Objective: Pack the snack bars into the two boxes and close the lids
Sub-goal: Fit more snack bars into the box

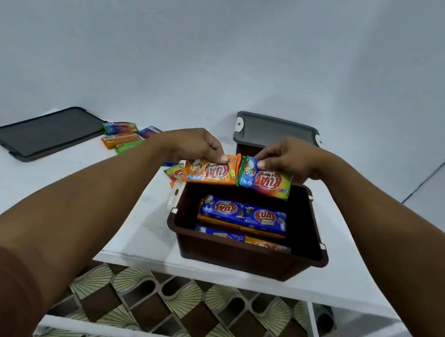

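Observation:
My left hand (195, 143) pinches the top edge of an orange snack bar (209, 172), held over the far rim of the brown box (232, 257). Beside it my right hand (285, 155) pinches a blue-and-green snack bar (266, 178) the same way, the two bars edge to edge. Inside the brown box lie blue bars (241, 213) and orange bars stacked in layers. A grey box (274, 131) stands open behind, its inside hidden. Several loose bars (123, 135) lie on the table at the back left.
A dark grey lid (43, 132) lies flat at the table's back left. One more bar (174, 172) peeks out under my left wrist beside the brown box. The white table's front edge (201, 274) runs just before the box; patterned floor shows below.

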